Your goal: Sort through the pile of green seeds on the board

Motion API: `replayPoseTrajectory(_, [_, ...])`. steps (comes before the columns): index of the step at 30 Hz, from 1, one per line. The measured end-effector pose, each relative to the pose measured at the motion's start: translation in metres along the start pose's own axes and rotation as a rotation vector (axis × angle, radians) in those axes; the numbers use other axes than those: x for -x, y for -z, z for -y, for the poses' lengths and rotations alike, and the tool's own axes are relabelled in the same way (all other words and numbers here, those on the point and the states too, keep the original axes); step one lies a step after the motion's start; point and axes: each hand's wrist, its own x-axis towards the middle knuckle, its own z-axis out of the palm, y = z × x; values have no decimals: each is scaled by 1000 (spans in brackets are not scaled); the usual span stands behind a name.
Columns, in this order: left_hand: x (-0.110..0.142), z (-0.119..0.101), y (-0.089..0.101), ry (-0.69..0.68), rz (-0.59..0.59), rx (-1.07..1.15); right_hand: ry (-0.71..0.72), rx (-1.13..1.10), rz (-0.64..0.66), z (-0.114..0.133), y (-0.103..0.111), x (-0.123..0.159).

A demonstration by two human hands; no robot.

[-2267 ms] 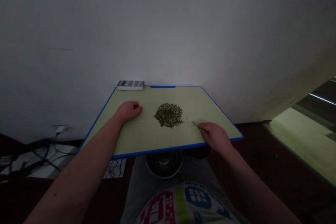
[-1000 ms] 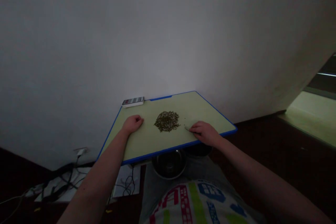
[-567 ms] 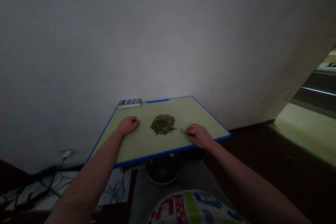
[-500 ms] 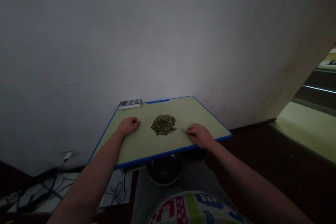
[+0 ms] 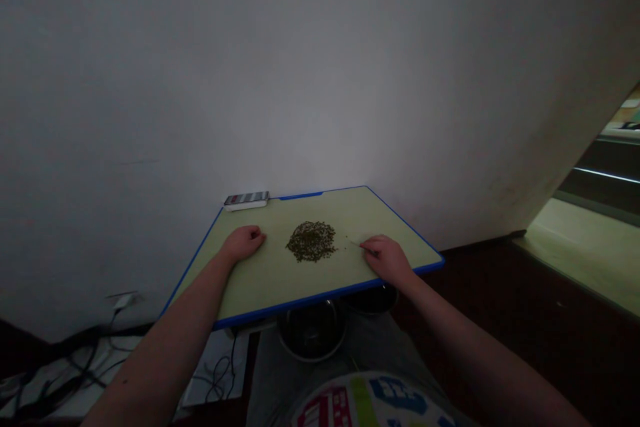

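A pale board with a blue rim point(image 5: 285, 285) holds a loose pile of small dark brown-green grains point(image 5: 311, 241) near its middle. My right hand point(image 5: 387, 259), right of the pile, pinches a thin, pale, pointed tool point(image 5: 355, 243). The tool's tip points left toward a couple of stray grains point(image 5: 346, 237); its exact kind is too small to make out. Left of the pile, my left hand point(image 5: 243, 242) rests on the board with its fingers curled closed. Nothing shows sticking out of that hand, and a gap separates it from the grains.
A white device with a dark striped top point(image 5: 247, 200) sits at the board's far left corner, near the wall point(image 5: 320, 80). Below the near edge are a round metal bowl point(image 5: 313, 347) and a second dark bowl point(image 5: 373, 300). Cables point(image 5: 217, 377) lie at lower left.
My right hand has shifted slightly right, drawing the tool's tip away from the pile. A stray grain now shows where the tip was. My left hand stays closed in place.
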Motion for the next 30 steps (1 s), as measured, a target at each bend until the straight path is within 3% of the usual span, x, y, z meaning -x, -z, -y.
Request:
replayPoseTrajectory(5, [0,-2,1,22,15,2,91,21,108,3,-3,-2])
replayPoseTrajectory(11, [2,-5,4,28,19,-17,-9,160,138,0,-2,-11])
replayPoseTrajectory(19, [3,-6,5,28,24,-8,-94,72,12,-7,-6,-22])
replayPoseTrajectory(30, [2,-2,2,16,12,-16,-31,-70,52,-15,-13,-27])
